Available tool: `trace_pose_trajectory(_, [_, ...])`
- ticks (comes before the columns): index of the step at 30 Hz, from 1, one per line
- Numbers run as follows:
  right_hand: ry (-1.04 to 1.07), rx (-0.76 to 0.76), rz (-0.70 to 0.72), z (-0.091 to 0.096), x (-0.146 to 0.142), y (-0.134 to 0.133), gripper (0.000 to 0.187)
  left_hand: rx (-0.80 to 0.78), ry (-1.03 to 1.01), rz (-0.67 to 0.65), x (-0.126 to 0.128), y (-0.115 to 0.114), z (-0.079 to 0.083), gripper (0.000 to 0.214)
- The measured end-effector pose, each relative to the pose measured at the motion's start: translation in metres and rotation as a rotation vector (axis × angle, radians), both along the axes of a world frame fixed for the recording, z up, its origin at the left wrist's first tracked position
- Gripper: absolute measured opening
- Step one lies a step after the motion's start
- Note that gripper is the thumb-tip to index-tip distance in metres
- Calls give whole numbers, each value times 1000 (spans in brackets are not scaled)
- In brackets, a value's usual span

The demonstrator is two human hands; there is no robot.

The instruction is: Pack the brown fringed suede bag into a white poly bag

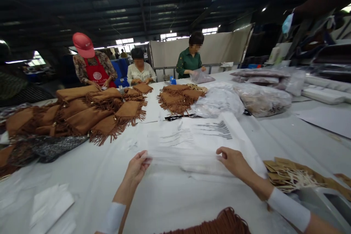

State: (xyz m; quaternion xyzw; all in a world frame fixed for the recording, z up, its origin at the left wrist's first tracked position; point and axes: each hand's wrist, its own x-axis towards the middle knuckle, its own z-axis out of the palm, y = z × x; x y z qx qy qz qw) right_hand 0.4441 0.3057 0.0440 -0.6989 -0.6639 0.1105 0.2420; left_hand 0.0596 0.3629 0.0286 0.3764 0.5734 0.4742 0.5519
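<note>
A clear plastic bag (183,157) with rows of dark print is stretched between my hands, above the white tabletop. My left hand (138,167) pinches its left edge between thumb and fingers. At the right edge, my right hand (233,161) has its thumb and forefinger closed on the plastic. More white, printed plastic (214,131) lies just beyond the bag. Close to me, at the bottom of the view, is a reddish-brown fringed piece (214,225), partly cut off by the frame.
Tan fringed bags (85,117) are heaped at left, with a smaller fringed pile (179,97) ahead. Filled plastic bags (263,98) lie at right. Brown tags with white strings (296,175) sit near a grey bin (326,201). Several people work across the table.
</note>
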Motion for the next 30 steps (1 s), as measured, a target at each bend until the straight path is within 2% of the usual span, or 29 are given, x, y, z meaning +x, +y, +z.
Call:
trace_pose_trajectory(1, [182,-53,-47,1,-4,-1,4,-15,-87,37,-1,-1,2,8])
trace_pose_trajectory(3, [606,-137,-176,-1,-11,-5,7,-51,-239,78,-1,-3,5,10])
trace_pose_trajectory(6, [1241,-119,-310,-7,-18,-11,18,-119,-407,61,3,-16,8,9])
trace_pose_trajectory(9, [1619,-94,-238,-8,-24,-15,22,-177,-473,-23,8,-38,10,15])
trace_pose_trajectory(11, [1678,-141,-149,-6,-29,-19,24,-213,-452,-49,5,-50,14,22])
trace_pose_trajectory(12, [1631,-157,-105,-4,-32,-22,27,-236,-437,-46,1,-54,17,25])
trace_pose_trajectory(14, [1366,-135,5,2,-35,-32,36,-233,-397,-21,-11,-59,26,28])
trace_pose_trajectory(17, [663,-22,286,12,-32,-47,42,36,-161,-64,-35,-64,36,34])
trace_pose_trajectory(19, [246,-3,480,13,-22,-54,35,208,100,-197,-46,-71,34,41])
trace_pose_trajectory(20, [130,-30,542,11,-16,-57,30,274,262,-316,-50,-76,29,43])
trace_pose_trajectory(23, [46,-143,584,-6,-3,-69,18,495,816,-811,-56,-98,6,29])
trace_pose_trajectory(24, [52,-169,577,-13,-1,-75,17,564,987,-955,-57,-107,-4,19])
trace_pose_trajectory(25, [47,-185,579,-19,0,-81,17,599,1111,-1046,-58,-116,-13,11])
trace_pose_trajectory(27, [46,-205,573,-28,-2,-94,19,601,1273,-1099,-59,-135,-29,15])
trace_pose_trajectory(30, [107,-244,476,-34,-6,-114,25,549,1321,-1047,-60,-162,-44,22])
